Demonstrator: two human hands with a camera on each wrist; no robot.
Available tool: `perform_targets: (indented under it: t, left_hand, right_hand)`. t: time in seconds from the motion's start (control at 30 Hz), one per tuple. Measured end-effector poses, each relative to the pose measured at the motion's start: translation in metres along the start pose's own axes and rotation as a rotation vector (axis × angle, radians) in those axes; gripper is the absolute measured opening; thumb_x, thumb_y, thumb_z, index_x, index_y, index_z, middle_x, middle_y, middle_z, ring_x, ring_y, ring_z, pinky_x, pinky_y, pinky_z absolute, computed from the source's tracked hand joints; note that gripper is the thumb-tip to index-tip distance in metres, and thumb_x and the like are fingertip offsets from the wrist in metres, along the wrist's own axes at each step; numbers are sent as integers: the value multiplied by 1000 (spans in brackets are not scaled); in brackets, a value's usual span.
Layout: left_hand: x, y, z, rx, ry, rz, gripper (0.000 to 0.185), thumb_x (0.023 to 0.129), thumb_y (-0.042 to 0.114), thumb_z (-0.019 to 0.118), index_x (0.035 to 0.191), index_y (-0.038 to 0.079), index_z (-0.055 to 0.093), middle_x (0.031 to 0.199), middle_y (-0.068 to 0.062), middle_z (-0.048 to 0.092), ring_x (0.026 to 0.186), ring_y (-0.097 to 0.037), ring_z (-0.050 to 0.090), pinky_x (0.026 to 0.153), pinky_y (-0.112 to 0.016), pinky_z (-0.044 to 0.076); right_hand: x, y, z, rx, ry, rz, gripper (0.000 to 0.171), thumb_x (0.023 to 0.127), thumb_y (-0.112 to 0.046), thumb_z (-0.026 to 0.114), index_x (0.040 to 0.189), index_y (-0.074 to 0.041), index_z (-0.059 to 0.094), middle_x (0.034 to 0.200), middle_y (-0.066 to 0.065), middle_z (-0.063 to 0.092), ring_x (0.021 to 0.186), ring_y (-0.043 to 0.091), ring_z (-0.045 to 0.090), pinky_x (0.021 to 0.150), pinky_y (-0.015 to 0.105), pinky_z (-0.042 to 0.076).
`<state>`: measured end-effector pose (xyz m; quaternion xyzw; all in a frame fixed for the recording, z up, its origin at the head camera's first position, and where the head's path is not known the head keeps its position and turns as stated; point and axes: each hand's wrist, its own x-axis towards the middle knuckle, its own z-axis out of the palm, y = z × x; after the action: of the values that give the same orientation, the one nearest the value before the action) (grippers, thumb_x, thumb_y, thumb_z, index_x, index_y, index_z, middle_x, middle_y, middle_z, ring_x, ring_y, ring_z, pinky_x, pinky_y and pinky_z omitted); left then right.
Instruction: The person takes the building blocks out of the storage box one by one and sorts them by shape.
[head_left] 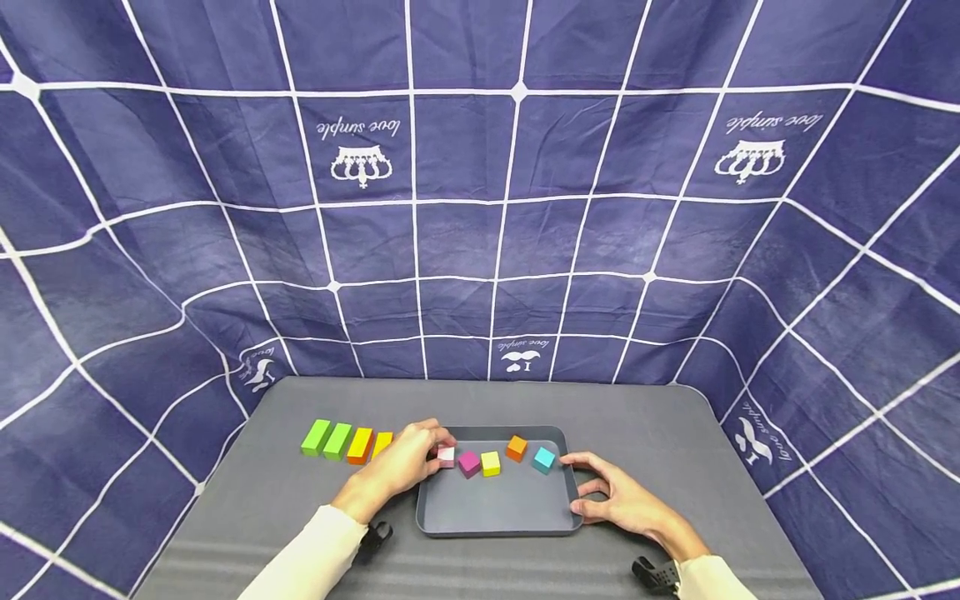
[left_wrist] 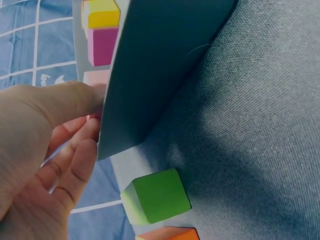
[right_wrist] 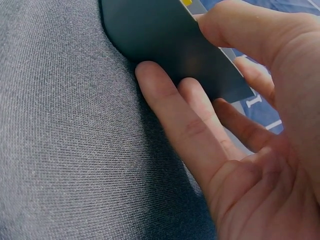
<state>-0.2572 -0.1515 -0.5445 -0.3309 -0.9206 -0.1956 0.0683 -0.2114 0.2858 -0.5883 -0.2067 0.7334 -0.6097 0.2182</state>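
A grey tray (head_left: 498, 508) lies between my two hands. At its back left corner my left hand (head_left: 405, 457) pinches a pale pink block (head_left: 446, 457) between thumb and fingers, right by the rim. The left wrist view shows the thumb over part of this block (left_wrist: 96, 77). Inside the tray, a magenta block (head_left: 469, 464) and a yellow block (head_left: 491, 464) sit close together, with an orange block (head_left: 516, 448) and a turquoise block (head_left: 543, 459) farther right. My right hand (head_left: 618, 500) holds the tray's right side, thumb at the rim and other fingers along the outer wall.
Left of the tray stands a row of longer blocks: two green blocks (head_left: 316, 437), an orange-sided block (head_left: 360, 446) and a yellow block (head_left: 382, 443) partly behind my left hand. A blue curtain with white lines (head_left: 465, 242) encloses the grey table (head_left: 247, 517).
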Motion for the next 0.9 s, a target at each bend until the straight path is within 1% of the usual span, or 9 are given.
perform_targets:
  t: [0.17,0.27,0.43,0.5,0.63,0.67,0.77,0.87,0.9]
  left_hand:
    - [-9,2,-2,-21,34,0,34,91,-4,94,123,5,85,112,-6,78,99,-23,75,93,-40,69]
    - [-14,3,-3,-23,67,-3,34,91,-3,95,123,7,86,113,-4,79,103,-24,77,96,-42,68]
    - [-19,3,-4,-33,120,9,34,91,-2,94,123,8,86,114,-2,80,106,-22,78,97,-44,69]
    - [-19,2,-4,-42,142,26,34,91,-3,94,123,7,86,113,-2,80,105,-22,78,96,-44,69]
    - [-18,-1,-6,-58,189,85,36,89,-4,94,123,4,85,113,-4,79,104,-23,79,96,-44,69]
    - [-17,-11,-1,-71,205,118,34,94,0,92,126,6,85,116,-3,79,108,-21,79,100,-41,69]
    - [-15,-13,-4,-62,229,143,36,93,1,92,128,5,84,116,-3,79,107,-20,78,99,-40,69]
    - [-16,-14,-9,-51,230,122,37,93,0,93,129,6,84,117,-4,79,106,-20,79,98,-42,69]
    - [-17,-5,-17,-32,223,92,40,87,-4,94,125,4,85,114,-5,79,103,-22,80,94,-45,70]
  right_hand:
    - [-1,3,3,-1,-11,-24,77,104,0,82,171,2,44,167,43,37,117,21,79,88,39,73]
    - [0,3,6,4,-17,-36,76,105,0,82,170,4,44,160,45,44,116,20,80,88,39,73]
    - [1,4,7,4,-17,-28,76,105,0,82,170,4,43,153,46,51,115,19,81,88,39,73]
    - [2,5,6,1,-11,-26,76,105,0,82,170,4,43,154,46,51,116,19,81,88,39,73]
    - [0,3,3,-2,1,-22,75,105,-1,82,170,2,45,158,45,47,116,19,80,87,40,74]
    - [0,2,3,-4,3,-26,75,105,-1,82,170,2,46,159,45,46,116,20,80,86,40,74]
    - [-1,1,1,-7,6,-31,75,104,-1,82,170,2,46,163,44,42,116,20,80,86,39,74]
    - [0,2,0,-12,8,-27,75,105,0,82,170,1,46,167,44,39,117,21,80,86,40,74]
    - [1,2,0,-14,9,-19,75,105,-1,82,170,0,46,167,43,39,117,20,80,87,41,74]
